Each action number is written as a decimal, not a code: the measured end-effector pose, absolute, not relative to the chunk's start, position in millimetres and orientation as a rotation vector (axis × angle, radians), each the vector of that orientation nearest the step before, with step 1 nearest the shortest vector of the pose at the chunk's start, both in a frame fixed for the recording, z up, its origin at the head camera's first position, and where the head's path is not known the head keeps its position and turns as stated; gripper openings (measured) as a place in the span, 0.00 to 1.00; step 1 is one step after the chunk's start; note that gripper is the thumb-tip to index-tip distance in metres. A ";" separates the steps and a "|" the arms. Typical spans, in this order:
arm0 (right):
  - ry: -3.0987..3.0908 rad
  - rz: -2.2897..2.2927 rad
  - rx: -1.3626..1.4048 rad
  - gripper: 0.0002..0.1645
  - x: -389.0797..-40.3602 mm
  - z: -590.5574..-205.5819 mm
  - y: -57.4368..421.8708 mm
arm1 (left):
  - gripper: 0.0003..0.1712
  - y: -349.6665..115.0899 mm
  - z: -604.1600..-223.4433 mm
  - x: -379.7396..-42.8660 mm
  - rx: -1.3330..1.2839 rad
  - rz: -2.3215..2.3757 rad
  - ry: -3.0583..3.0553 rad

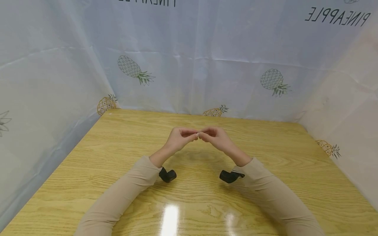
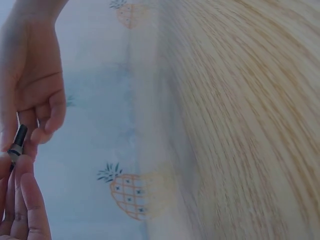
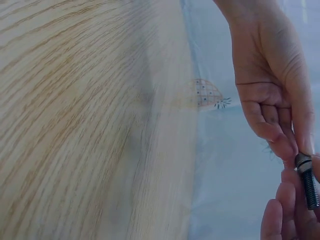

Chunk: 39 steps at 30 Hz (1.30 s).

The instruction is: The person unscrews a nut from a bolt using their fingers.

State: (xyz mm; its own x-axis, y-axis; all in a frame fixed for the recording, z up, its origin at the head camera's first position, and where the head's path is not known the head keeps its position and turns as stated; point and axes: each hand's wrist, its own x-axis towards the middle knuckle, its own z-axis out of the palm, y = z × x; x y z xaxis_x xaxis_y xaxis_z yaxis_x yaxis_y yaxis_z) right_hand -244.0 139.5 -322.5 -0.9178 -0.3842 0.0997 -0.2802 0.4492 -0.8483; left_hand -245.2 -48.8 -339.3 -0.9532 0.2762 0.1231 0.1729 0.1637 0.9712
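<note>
A small bolt (image 3: 311, 192) with a dark threaded shank sits between the fingertips of both hands, raised above the table. In the right wrist view, my left hand (image 1: 177, 139) pinches its head end with thumb and fingers. My right hand (image 1: 217, 139) meets it from the other side, its thumb and fingers pinching around the bolt beside the head. The left wrist view shows the bolt (image 2: 21, 135) with a silvery ring-like band near the head; whether that is a washer or a nut, I cannot tell. In the head view the fingers mostly hide it.
Beneath the hands lies a wood-grain table (image 1: 133, 137). A pale curtain (image 1: 189, 82) printed with pineapples stands behind it and along both sides. Black wrist mounts (image 1: 167, 176) hang below the sleeves, close to the tabletop.
</note>
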 end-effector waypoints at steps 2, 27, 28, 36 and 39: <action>2.577 -1.499 -0.584 0.19 -244.6 -323.3 139.7 | 0.15 -49.1 -339.7 -245.5 0.444 1.935 2.332; 2.509 -1.509 -0.533 0.25 -247.9 -325.6 140.1 | 0.15 -48.6 -341.6 -247.8 0.432 1.907 2.355; 2.508 -1.501 -0.535 0.25 -247.8 -325.7 139.9 | 0.15 -48.6 -341.6 -247.7 0.429 1.905 2.356; 2.552 -1.507 -0.570 0.22 -245.2 -325.3 140.5 | 0.16 -48.6 -342.7 -247.1 0.451 1.918 2.359; 2.542 -1.500 -0.582 0.25 -244.8 -324.2 140.3 | 0.16 -48.7 -342.5 -246.6 0.452 1.935 2.333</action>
State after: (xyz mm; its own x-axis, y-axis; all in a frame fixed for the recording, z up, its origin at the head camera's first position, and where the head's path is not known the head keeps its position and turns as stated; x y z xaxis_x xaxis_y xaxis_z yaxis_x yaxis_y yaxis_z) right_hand -244.8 140.3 -324.2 -0.9166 -0.3918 0.0799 -0.2595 0.4307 -0.8644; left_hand -246.6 -48.7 -342.5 -0.9536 0.2727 0.1275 0.1756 0.1601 0.9714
